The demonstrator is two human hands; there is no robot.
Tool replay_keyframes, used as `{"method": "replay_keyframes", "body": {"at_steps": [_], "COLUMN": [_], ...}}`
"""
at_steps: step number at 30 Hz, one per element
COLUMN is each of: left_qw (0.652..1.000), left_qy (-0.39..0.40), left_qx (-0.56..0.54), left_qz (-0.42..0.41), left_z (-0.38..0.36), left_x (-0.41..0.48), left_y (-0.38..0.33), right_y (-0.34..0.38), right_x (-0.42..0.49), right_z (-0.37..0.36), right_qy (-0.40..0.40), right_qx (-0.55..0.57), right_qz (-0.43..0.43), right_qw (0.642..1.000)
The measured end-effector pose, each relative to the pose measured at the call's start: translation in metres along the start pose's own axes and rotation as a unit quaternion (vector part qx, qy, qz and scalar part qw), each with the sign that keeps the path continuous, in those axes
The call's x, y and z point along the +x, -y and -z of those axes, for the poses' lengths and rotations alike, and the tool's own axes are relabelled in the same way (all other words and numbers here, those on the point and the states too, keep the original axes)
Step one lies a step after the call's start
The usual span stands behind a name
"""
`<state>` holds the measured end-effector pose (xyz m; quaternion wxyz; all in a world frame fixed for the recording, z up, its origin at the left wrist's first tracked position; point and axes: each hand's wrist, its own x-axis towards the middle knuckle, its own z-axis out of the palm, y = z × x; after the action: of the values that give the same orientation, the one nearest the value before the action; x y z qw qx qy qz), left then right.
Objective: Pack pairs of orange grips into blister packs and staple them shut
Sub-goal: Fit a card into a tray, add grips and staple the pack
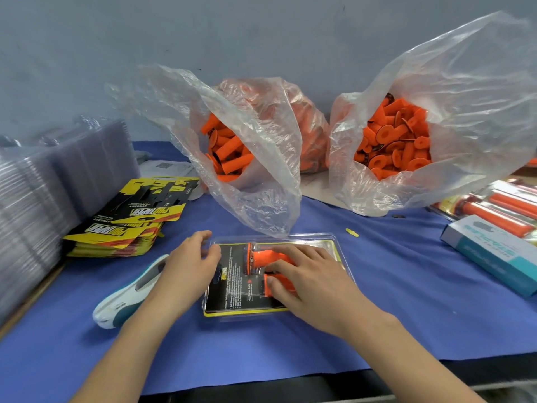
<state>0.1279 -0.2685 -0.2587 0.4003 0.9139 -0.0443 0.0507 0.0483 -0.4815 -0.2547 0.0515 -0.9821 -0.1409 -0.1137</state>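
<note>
A clear blister pack point(232, 301) with a black and yellow card inside lies flat on the blue cloth in front of me. Two orange grips point(263, 257) lie side by side in it. My right hand point(308, 283) lies flat over both grips, fingers spread and pressing down. My left hand point(190, 266) touches the pack's left edge with relaxed, slightly bent fingers. A white and teal stapler point(122, 303) lies on the cloth under my left forearm.
Two open plastic bags of loose orange grips point(229, 152) point(395, 141) stand at the back. Yellow and black cards point(128, 222) are stacked at the left beside piled clear blister shells point(37, 184). Finished packs point(499, 207) and a teal box point(491, 254) sit at the right.
</note>
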Motion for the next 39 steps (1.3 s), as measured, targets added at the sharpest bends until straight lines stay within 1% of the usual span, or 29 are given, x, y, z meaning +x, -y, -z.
{"method": "replay_keyframes", "body": {"at_steps": [2,4,7,10,12,15,17,21,24,27,30,35,39], "left_qw": [0.999,0.994,0.972,0.956,0.951,0.955,0.959,0.961,0.96,0.962,0.962,0.957,0.94], "left_qy": [0.022,0.058,0.117,0.13,0.131,0.13,0.124,0.118,0.122,0.119,0.12,0.135,0.156], "left_qx": [-0.014,-0.071,-0.176,-0.221,-0.234,-0.222,-0.213,-0.217,-0.222,-0.218,-0.218,-0.226,-0.268], "left_qz": [0.023,0.051,0.103,0.142,0.154,0.149,0.14,0.122,0.118,0.111,0.113,0.119,0.141], "left_z": [-0.006,-0.013,-0.019,-0.021,-0.022,-0.023,-0.024,-0.024,-0.022,-0.024,-0.023,-0.022,-0.022], "left_x": [0.002,0.006,0.009,0.013,0.015,0.014,0.012,0.01,0.009,0.01,0.011,0.011,0.01], "left_y": [-0.004,-0.005,-0.006,-0.007,-0.007,-0.005,-0.004,-0.003,-0.002,-0.001,-0.001,-0.001,-0.003], "right_y": [-0.008,-0.014,-0.019,-0.018,-0.018,-0.02,-0.024,-0.04,-0.054,-0.06,-0.06,-0.062,-0.062], "right_x": [-0.005,-0.01,-0.012,-0.012,-0.01,-0.004,0.0,0.016,0.027,0.032,0.033,0.032,0.032], "right_z": [0.003,0.006,0.008,0.009,0.009,0.011,0.012,0.014,0.016,0.013,0.009,0.01,0.01], "right_qy": [0.007,0.017,0.021,0.021,0.017,0.0,-0.025,-0.07,-0.047,-0.008,0.018,0.022,0.027], "right_qx": [-0.002,0.002,0.009,0.013,0.018,0.049,0.066,0.055,0.057,0.064,0.045,0.043,0.04], "right_qz": [0.005,0.009,0.01,0.008,0.006,-0.012,-0.036,-0.107,-0.164,-0.184,-0.178,-0.173,-0.159], "right_qw": [1.0,1.0,1.0,1.0,1.0,0.999,0.997,0.99,0.984,0.981,0.983,0.984,0.986]}}
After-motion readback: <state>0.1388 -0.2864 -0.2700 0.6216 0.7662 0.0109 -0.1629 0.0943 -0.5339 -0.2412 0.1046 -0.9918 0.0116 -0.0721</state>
